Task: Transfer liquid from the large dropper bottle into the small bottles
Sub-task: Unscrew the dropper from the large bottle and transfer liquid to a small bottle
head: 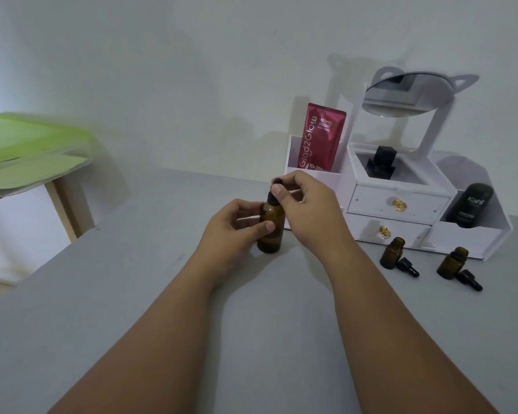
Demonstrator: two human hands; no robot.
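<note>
Rightward, pouch (322, 135) lettered "Glad2Glow", "Kahf" bottle (468, 204)

a corner of my room at home

i'm at a plain grey table (132, 294) pushed against a bare white wall (192, 70) — a dressing spot, not a lab. my white vanity organiser (401, 204) sits at the back with little gold-knobbed drawers and a cat-eared mirror (407, 94) on top. it holds a red body serum pouch (322, 135) and a dark tube (470, 204). a green-covered wooden side table (27, 150) stands off to the left.
</note>
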